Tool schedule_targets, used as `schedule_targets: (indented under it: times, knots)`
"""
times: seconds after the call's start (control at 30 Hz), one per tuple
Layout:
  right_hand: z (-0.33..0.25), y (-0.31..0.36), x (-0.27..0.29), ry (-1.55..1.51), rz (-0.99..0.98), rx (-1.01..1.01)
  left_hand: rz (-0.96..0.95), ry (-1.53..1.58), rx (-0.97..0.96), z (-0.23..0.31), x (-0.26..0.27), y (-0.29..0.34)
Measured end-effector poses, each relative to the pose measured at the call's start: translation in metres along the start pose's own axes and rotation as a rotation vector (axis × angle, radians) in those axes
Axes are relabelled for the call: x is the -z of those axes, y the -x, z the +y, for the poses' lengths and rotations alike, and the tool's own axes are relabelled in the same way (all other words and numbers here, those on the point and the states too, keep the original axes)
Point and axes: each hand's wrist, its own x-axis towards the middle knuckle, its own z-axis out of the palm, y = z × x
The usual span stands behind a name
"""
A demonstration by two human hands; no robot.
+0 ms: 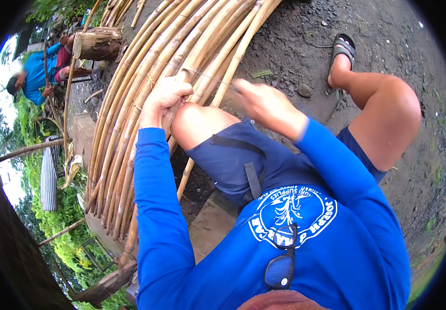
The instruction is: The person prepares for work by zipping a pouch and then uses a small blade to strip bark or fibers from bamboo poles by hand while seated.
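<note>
My left hand is closed around a pale bamboo pole, just beside my bent left knee. My right hand, a little blurred, is closed on the dark handle of a knife. Its long, thin blade points left and lies across the pole, just beyond my left hand. From this view I cannot tell how deep the edge sits in the bamboo. Many more bamboo poles lie side by side to the left of the held one.
At the far left a person in a blue top sits near a thick log, holding a stick. Dark, stony ground stretches to the right, where my sandalled right foot rests. A concrete block lies below my left thigh.
</note>
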Motion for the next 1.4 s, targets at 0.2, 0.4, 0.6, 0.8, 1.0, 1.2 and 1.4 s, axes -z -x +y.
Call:
schedule_targets:
  times: [0.2,0.4,0.6,0.8,1.0,1.2,1.4]
  knots:
    - [0.000,-0.033,-0.010,0.020,0.022,0.060,-0.045,-0.092,-0.002,0.018,-0.007,-0.005]
    - [-0.009,0.004,0.013,-0.041,-0.103,-0.126,-0.061,0.041,-0.004,-0.013,0.008,-0.005]
    - [0.001,-0.028,-0.006,0.026,0.010,0.020,-0.037,-0.024,-0.021,0.010,-0.009,-0.008]
    - [0.000,-0.035,-0.006,0.025,0.064,0.098,-0.157,0.100,-0.032,0.011,-0.008,-0.006]
    - [0.004,0.008,0.011,0.041,0.033,-0.003,-0.118,0.086,-0.052,-0.002,0.002,-0.014]
    - [0.003,-0.048,-0.002,0.077,0.045,0.110,-0.173,0.128,-0.022,0.006,-0.005,-0.016]
    - [-0.001,0.018,0.024,0.016,-0.023,-0.103,-0.175,0.208,-0.052,0.004,0.001,-0.011]
